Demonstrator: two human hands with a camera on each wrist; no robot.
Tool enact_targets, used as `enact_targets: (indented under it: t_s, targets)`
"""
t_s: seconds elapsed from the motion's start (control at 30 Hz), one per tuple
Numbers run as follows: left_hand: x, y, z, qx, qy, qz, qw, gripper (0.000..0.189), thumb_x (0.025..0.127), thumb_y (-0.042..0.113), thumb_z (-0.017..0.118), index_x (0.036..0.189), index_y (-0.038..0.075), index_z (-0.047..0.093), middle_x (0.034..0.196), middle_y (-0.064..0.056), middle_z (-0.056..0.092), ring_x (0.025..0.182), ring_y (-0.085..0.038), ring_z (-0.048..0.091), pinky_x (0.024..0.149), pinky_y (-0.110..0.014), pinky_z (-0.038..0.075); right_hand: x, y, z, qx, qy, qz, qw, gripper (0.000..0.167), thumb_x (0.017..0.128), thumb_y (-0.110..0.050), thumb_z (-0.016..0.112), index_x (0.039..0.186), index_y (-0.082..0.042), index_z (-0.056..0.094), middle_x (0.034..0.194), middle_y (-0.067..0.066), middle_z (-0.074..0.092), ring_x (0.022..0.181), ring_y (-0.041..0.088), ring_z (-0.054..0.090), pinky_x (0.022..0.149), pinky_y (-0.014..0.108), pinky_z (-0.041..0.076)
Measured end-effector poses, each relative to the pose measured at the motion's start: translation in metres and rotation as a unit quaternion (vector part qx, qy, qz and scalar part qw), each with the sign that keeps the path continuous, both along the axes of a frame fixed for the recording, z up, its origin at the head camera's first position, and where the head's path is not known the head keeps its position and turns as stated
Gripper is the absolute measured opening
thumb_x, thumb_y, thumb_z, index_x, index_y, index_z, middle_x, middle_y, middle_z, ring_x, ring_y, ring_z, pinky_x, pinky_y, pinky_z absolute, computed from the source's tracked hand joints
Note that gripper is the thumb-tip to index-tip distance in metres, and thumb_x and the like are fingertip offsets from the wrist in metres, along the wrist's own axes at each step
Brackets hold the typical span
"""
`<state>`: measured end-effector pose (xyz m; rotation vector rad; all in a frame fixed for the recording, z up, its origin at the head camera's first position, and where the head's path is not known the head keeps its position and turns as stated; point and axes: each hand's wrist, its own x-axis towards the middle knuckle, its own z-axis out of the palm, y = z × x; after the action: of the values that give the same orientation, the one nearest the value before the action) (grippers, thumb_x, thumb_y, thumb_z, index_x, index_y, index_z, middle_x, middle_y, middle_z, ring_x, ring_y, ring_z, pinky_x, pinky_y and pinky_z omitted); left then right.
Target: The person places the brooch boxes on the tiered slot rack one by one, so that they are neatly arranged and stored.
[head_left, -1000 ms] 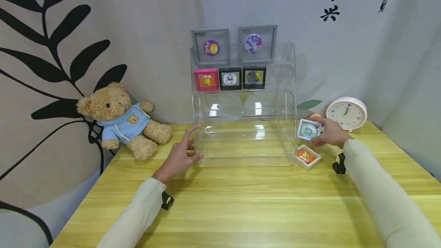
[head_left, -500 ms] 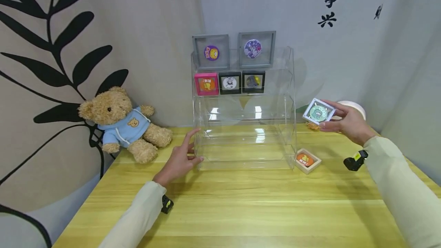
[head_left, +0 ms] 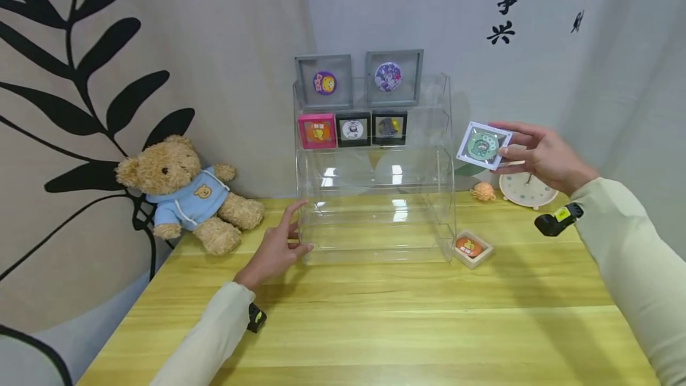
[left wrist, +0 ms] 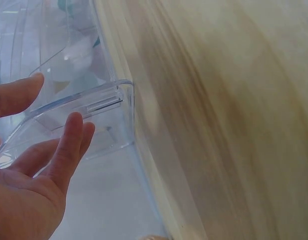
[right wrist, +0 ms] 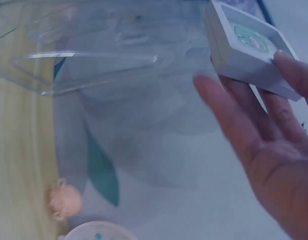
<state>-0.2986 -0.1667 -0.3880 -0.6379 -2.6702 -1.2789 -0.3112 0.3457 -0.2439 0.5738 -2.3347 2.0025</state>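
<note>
In the head view, my right hand (head_left: 557, 153) pinches a pale display frame (head_left: 482, 146) with a round green badge inside, raised beside the clear acrylic display stand (head_left: 375, 258). In the right wrist view, the thumb lies on the front of the display frame (right wrist: 253, 50) and fingers support it from beneath. My left hand (head_left: 272, 255) is at the stand's lower left side, its fingers extended and touching the side panel. The left wrist view has the thumb and fingers of that hand (left wrist: 34, 180) near the panel's edge; exact contact is unclear.
Two grey frames (head_left: 324, 100) top the stand; below sit a pink frame (head_left: 317, 143) and two black frames (head_left: 352, 142). A wooden frame (head_left: 473, 260), an orange ornament (head_left: 483, 190) and a clock (head_left: 527, 192) are to the right. A teddy bear (head_left: 187, 195) leans at left.
My right hand has lifted the pale display frame from beside the stand's lower right up to about the height of its middle tiers. My left hand stays at the stand's side.
</note>
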Motion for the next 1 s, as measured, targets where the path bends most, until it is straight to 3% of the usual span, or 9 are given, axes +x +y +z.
enact_targets:
  t_s: [0.13,0.27,0.5,0.7,0.8,1.0]
  targets:
    - [0.0,0.0,0.0,-0.003,-0.002,0.004,1.0,0.094,0.089,0.007,0.075,0.155,0.043,0.019,0.147,-0.037,0.044,0.115,-0.046,0.066,0.091,-0.046,0.064,0.004,-0.015,0.016,0.101,0.051,-0.051,0.9923,0.054,0.098,-0.005,0.063,0.148,-0.018,0.05,0.115,-0.017,0.071,0.096,0.008,0.072,0.078,0.024,0.066]
    - [0.001,0.0,0.0,-0.006,-0.002,0.006,1.0,0.094,0.089,0.008,0.075,0.156,0.043,0.019,0.147,-0.037,0.044,0.115,-0.046,0.067,0.091,-0.046,0.064,0.006,-0.034,0.028,0.146,0.066,-0.071,0.9845,0.052,0.097,-0.008,0.066,0.146,-0.018,0.053,0.11,-0.018,0.072,0.097,0.005,0.071,0.08,0.02,0.064]
    - [0.001,0.0,0.001,-0.004,-0.002,0.006,1.0,0.094,0.089,0.007,0.074,0.156,0.043,0.019,0.147,-0.037,0.044,0.115,-0.047,0.066,0.091,-0.045,0.064,0.002,-0.077,0.033,0.155,0.087,-0.082,0.9806,0.047,0.095,-0.002,0.066,0.14,-0.013,0.06,0.109,-0.01,0.069,0.095,0.004,0.072,0.082,0.018,0.063]
    - [0.0,0.002,0.002,-0.003,0.005,0.002,1.0,0.094,0.089,0.006,0.075,0.156,0.043,0.019,0.146,-0.037,0.044,0.115,-0.047,0.066,0.091,-0.046,0.064,-0.01,-0.115,0.026,0.14,0.102,-0.097,0.9801,0.046,0.092,0.003,0.067,0.135,-0.011,0.064,0.122,0.009,0.068,0.093,0.003,0.073,0.081,0.017,0.063]
    - [0.001,0.002,0.001,-0.002,0.006,0.001,1.0,0.094,0.089,0.006,0.075,0.156,0.043,0.02,0.146,-0.037,0.045,0.115,-0.047,0.066,0.091,-0.045,0.064,-0.018,-0.137,0.021,0.124,0.111,-0.095,0.9815,0.045,0.091,0.008,0.066,0.133,-0.009,0.066,0.13,0.016,0.066,0.095,0.01,0.074,0.081,0.019,0.063]
    - [0.0,0.002,0.0,0.003,0.01,0.002,0.9999,0.094,0.088,0.004,0.075,0.155,0.042,0.022,0.143,-0.037,0.048,0.115,-0.047,0.066,0.09,-0.045,0.064,-0.031,-0.175,0.009,0.103,0.122,-0.096,0.9824,0.043,0.09,0.011,0.064,0.127,-0.01,0.07,0.135,0.014,0.065,0.107,0.031,0.073,0.078,0.021,0.064]
